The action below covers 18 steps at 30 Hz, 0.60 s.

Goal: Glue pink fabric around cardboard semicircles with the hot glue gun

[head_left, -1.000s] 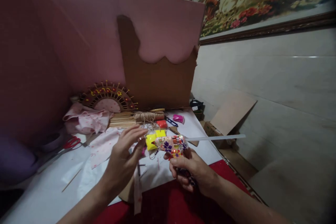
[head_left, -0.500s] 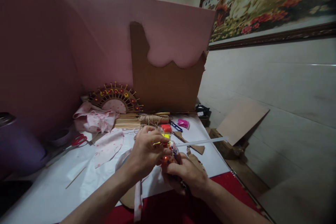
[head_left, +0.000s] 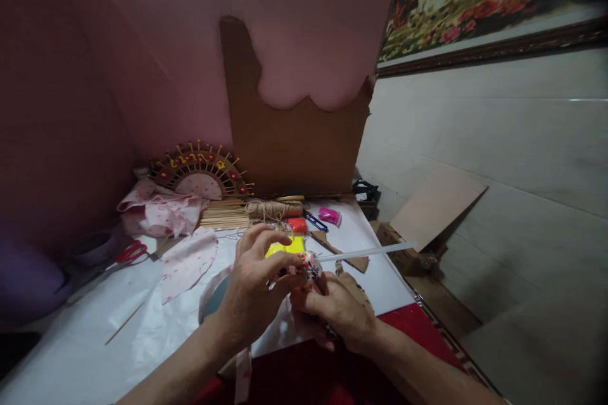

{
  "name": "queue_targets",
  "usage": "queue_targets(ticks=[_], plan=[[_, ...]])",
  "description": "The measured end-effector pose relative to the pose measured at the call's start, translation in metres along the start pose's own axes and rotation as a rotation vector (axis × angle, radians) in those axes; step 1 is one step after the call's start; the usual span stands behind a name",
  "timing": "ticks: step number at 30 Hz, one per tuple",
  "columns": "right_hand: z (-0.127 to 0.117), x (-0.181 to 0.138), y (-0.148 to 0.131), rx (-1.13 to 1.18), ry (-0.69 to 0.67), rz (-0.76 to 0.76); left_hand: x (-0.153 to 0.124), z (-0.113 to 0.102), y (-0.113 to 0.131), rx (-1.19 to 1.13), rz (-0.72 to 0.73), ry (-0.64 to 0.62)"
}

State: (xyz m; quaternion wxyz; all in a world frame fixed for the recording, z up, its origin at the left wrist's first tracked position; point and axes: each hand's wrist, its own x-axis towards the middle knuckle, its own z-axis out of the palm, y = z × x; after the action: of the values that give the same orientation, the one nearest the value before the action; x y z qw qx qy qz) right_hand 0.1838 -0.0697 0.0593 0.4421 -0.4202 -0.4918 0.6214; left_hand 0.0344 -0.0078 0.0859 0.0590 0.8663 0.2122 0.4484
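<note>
Head view shows the glue gun held low over the near edge of the desk, its patterned body almost wholly covered by both hands. A second ago it sat clear in the right hand alone, with the left hand open and apart; the left hand has since closed in over the nozzle end, so that the two hands now meet around the tool. The right hand has its fingers wrapped tight on the grip. The left fingers are curled narrow, thumb and forefinger pinched at the front of the gun; this looks like work on something small at the tip, though that is only a judgement. A white glue stick juts from the back of the gun toward the right.

What the left fingers pinch cannot be made out, and the nozzle and trigger are hidden. A yellow block shows just behind the left hand, partly covered. Farther off lie a twine spool, red-handled scissors, pink spotted fabric and a fan-shaped stick piece. Picture edges are dark and blurred.
</note>
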Motion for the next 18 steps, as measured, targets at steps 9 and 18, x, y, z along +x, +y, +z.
queue_targets(ticks=[9,18], plan=[[0.004,-0.001,-0.002,-0.018,-0.012,-0.002,-0.001,0.004,0.009,-0.028,0.044,0.042],[0.001,-0.003,0.002,0.145,-0.012,0.054,-0.003,-0.007,-0.001,-0.222,-0.055,0.071]])
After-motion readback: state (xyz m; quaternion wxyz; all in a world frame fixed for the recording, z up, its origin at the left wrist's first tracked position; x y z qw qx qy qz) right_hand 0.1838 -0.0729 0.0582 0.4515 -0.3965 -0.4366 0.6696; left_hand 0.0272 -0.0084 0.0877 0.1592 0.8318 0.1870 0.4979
